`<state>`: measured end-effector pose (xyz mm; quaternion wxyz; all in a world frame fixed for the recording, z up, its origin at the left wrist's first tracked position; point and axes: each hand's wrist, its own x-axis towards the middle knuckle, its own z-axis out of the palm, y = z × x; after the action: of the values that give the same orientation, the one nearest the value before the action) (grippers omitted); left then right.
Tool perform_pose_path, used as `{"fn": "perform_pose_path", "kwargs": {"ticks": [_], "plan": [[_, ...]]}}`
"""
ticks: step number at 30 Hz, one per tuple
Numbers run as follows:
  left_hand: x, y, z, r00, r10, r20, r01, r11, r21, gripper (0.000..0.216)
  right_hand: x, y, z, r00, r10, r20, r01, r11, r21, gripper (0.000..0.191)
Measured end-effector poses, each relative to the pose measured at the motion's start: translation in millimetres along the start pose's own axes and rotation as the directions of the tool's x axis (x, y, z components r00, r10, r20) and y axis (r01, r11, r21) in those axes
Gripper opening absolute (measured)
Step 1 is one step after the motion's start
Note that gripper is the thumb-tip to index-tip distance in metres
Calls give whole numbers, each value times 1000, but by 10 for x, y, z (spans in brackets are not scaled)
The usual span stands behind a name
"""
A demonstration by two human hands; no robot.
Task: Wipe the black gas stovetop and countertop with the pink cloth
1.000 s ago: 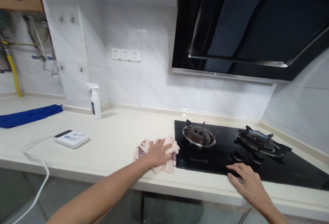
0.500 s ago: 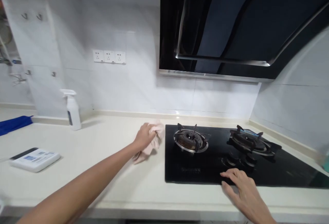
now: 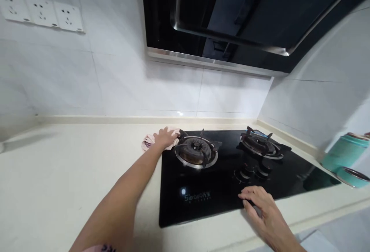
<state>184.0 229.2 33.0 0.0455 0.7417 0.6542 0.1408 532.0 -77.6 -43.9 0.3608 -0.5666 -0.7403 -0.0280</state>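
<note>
My left hand (image 3: 165,137) presses a crumpled pink cloth (image 3: 147,142) onto the cream countertop (image 3: 72,175), right at the back left corner of the black glass gas hob (image 3: 219,190). Its fingers lie flat on top of the cloth, beside the left burner (image 3: 196,151). My right hand (image 3: 260,207) rests with fingers spread on the hob's front edge, just below the control knobs (image 3: 251,171), holding nothing.
A black range hood (image 3: 231,16) hangs low over the hob. The right burner (image 3: 258,144) sits at the back. Teal canisters (image 3: 345,153) stand at the right end of the counter. Wall sockets (image 3: 40,10) are up on the white tiles.
My left hand slid the pink cloth away from me along the hob's left side to its back corner. The view swung right and closer; my right hand stayed on the hob's front edge.
</note>
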Motion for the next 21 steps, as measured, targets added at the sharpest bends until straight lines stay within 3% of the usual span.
{"fn": "perform_pose_path", "kwargs": {"ticks": [5, 16, 21], "plan": [[-357, -54, -52, 997, 75, 6, -75, 997, 32, 60, 23, -12, -2, 999, 36, 17, -36, 999, 25, 25], [-2067, -97, -224, 976, 218, -11, -217, 975, 40, 50, 70, -231, -28, 998, 43, -35, -47, 994, -102, 24], [-2543, 102, -219, 954, 299, 18, -299, 954, 6, 52, 89, -254, -26, 998, 68, -16, -70, 990, -125, 25]]}}
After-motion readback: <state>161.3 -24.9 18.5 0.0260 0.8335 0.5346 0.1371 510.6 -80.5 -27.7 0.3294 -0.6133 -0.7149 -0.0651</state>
